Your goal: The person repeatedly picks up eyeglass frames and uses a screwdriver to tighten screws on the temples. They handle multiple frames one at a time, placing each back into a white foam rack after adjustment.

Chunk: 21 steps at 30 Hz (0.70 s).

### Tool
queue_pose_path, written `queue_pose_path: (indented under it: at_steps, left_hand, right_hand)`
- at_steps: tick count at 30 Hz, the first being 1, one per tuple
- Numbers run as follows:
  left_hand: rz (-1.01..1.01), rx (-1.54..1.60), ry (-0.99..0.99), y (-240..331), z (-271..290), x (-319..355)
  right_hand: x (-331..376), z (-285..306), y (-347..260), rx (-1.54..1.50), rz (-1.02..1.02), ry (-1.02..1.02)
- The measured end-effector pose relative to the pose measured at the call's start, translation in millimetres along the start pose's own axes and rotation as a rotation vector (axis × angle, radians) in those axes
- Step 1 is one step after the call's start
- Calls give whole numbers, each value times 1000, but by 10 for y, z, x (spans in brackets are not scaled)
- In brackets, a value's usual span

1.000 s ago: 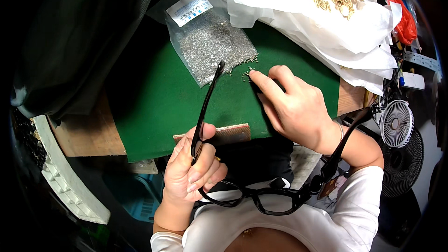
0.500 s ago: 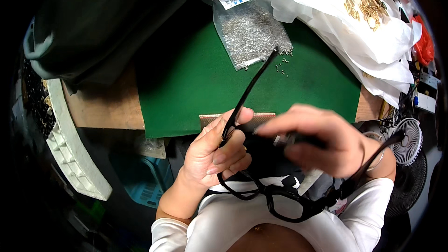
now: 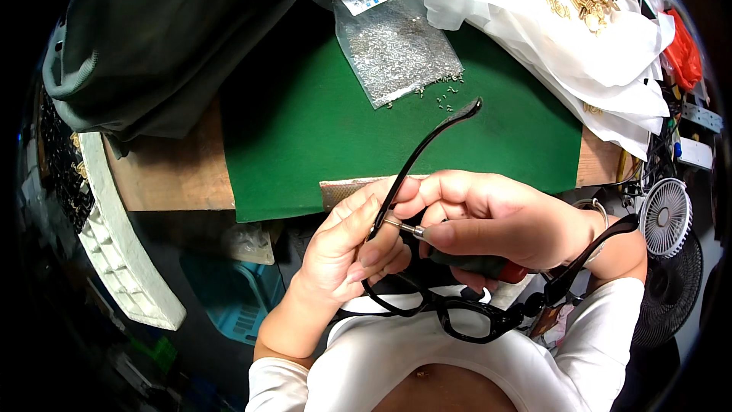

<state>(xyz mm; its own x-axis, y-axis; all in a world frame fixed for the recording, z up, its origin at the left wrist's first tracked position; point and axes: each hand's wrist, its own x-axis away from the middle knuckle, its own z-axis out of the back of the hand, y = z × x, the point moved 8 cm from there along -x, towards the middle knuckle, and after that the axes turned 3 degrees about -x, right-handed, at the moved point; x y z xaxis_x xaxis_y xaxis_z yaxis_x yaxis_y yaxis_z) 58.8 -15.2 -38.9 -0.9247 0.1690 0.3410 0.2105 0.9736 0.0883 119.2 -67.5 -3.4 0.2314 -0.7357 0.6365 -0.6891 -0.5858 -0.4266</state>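
Note:
My left hand is closed on a black eyeglass frame, pinching it where one temple meets the front. That temple points up and away over the green mat, while the lens rims hang below near my white top. In my right hand is a screwdriver with a dark and red handle. Its metal shaft reaches left to the hinge area between my left fingers. Whether the tip sits in a screw is too small to tell. The other temple crosses in front of my right forearm.
A clear bag of tiny screws lies on the green mat, with several loose ones beside it. White wrapping bears gold pieces at the far right. Dark cloth covers the far left. A small white fan stands at the right.
My right hand has moved left and brought the screwdriver's shaft to the hinge by my left fingers. The upright temple has tilted rightward. The view has shifted slightly.

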Motion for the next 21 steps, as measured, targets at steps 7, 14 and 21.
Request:
queue_pose_path:
  at_steps: [7, 14, 21]
  left_hand:
    - [47, -2, 82, -42, 27, 1]
    - [59, 13, 96, -62, 61, -3]
    - [-37, -12, 185, 55, -40, 98]
  right_hand:
    - [46, 21, 19, 19, -29, 63]
    - [-14, 77, 58, -6, 103, 54]
    - [148, 237, -37, 360, 179, 128]
